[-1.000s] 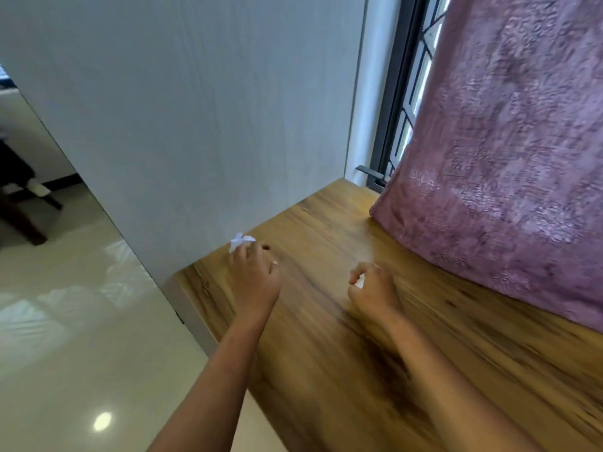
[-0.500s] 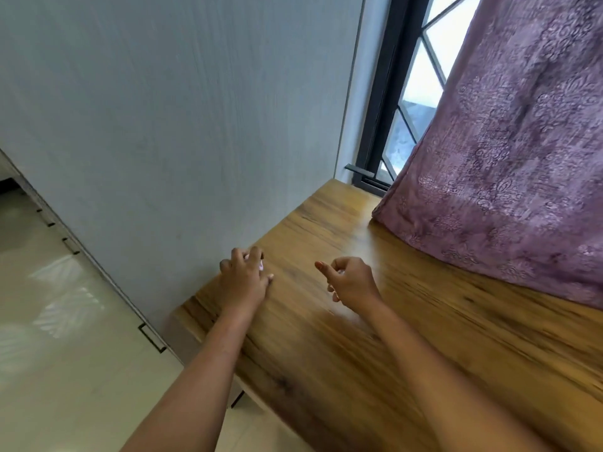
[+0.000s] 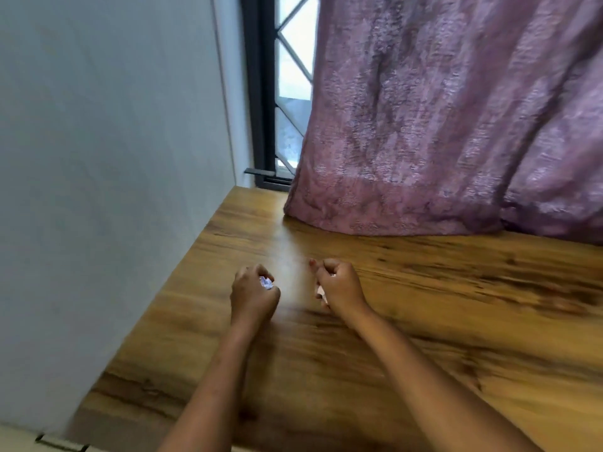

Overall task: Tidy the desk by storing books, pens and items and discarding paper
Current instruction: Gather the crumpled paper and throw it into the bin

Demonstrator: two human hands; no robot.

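Grey wall [image 3: 107,158] at left; purple curtain [image 3: 456,119] draped onto the far edge of the wooden desk [image 3: 456,321]. Over the desk, left hand [image 3: 254,296] curls round crumpled white paper [image 3: 266,283]. Right hand [image 3: 339,285] curls round a pale scrap [image 3: 321,292], blurred.

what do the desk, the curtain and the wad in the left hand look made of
Desk: wood-grain top with a soft sheen, real wood or laminate, can't tell which. Curtain: mauve woven fabric, its pattern glints. Wad in the left hand: white and creased, likely paper.
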